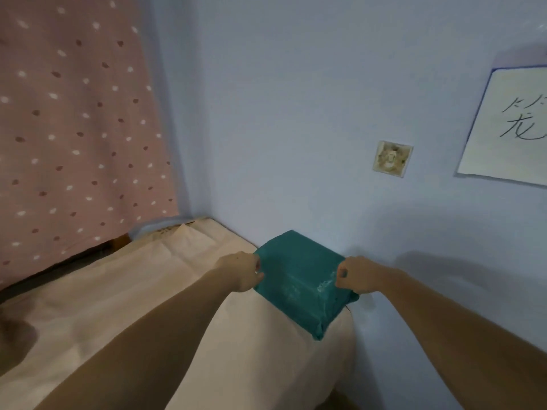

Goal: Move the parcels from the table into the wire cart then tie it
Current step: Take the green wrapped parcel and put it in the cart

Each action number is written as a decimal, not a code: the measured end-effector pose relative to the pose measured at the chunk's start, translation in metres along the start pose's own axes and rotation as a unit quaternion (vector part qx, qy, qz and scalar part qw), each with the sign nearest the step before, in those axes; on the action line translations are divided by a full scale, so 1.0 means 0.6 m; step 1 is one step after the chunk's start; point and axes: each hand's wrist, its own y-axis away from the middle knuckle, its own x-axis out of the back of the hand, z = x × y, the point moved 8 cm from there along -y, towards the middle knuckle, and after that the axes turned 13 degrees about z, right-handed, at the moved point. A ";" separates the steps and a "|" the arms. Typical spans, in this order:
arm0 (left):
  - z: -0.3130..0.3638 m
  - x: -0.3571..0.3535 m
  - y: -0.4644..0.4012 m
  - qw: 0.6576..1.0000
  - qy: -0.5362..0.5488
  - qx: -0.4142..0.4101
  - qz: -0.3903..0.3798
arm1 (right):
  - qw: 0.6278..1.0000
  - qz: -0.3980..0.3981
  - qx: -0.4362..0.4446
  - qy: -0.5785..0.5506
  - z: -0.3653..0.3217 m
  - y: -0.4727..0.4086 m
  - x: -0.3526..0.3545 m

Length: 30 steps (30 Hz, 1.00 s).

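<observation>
Pick-up step: left hand [241, 273] and right hand [356, 276] pinch opposite sides of the teal parcel [299, 279] at the tabletop's [148, 291] far right corner. Next, probably: lift clear, carry to cart (not visible).

Teal parcel [299, 279]: plastic wrap, slightly glossy w/ creased shiny tape at right edge. Table [148, 291] under cream cloth, matt, fold lines. Curtain [74, 128]: pink spotted cloth, matt. Wall [296, 113]: smooth matt paint. Sheet [509, 128]: white paper.
</observation>
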 end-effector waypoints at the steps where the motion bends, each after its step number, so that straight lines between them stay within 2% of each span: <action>1: -0.005 -0.010 -0.027 1.000 0.002 -0.007 -0.003 | 1.000 -0.004 -0.004 0.000 0.004 -0.022 -0.008; 6: -0.022 -0.072 -0.147 0.999 0.007 -0.039 -0.027 | 0.999 -0.013 -0.046 0.008 0.042 -0.113 -0.050; 9: -0.035 -0.120 -0.201 0.999 0.015 -0.029 -0.042 | 0.996 -0.040 -0.072 0.017 0.071 -0.155 -0.087; 13: -0.053 -0.189 -0.268 0.998 0.041 0.010 -0.054 | 0.988 -0.084 -0.129 0.019 0.127 -0.206 -0.138; 17: -0.077 -0.247 -0.328 0.992 0.086 0.089 -0.033 | 0.966 -0.065 -0.249 -0.036 0.192 -0.238 -0.178; 20: -0.092 -0.296 -0.369 0.978 0.130 0.161 -0.017 | 0.901 -0.093 -0.394 -0.157 0.228 -0.230 -0.241; 22: -0.097 -0.332 -0.392 0.959 0.194 0.203 -0.033 | 0.851 -0.135 -0.445 -0.245 0.230 -0.221 -0.282; 26: -0.094 -0.399 -0.409 0.914 0.305 0.254 -0.083 | 0.782 -0.146 -0.468 -0.385 0.227 -0.233 -0.328; 30: -0.087 -0.425 -0.401 0.846 0.416 0.323 -0.078 | 0.728 -0.104 -0.477 -0.482 0.229 -0.242 -0.363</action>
